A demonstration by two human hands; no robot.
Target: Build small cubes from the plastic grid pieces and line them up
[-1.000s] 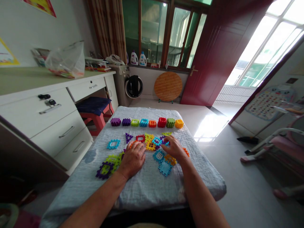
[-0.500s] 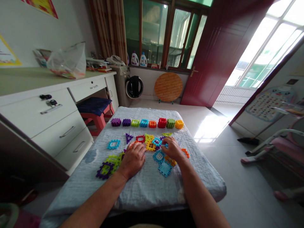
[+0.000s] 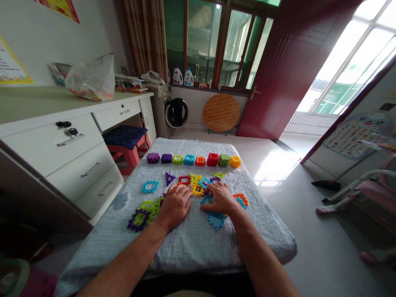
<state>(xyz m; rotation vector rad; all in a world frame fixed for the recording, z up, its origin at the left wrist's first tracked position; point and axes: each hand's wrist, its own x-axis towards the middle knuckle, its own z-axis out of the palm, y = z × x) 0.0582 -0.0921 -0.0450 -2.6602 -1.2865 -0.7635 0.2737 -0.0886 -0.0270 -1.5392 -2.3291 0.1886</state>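
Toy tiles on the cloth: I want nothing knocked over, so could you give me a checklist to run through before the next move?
1. Row of eight stacks standing in line at the back of the cloth: ok.
2. Lone blue tile at the left apart from the other tiles: ok.
3. Purple square tile separate from the green tiles: not ok, they lie bunched together.
4. Left hand gripping a tile: cannot tell, fingers hide what's beneath.
5. Right hand clear of the tiles: not ok, it covers parts of the blue ones.
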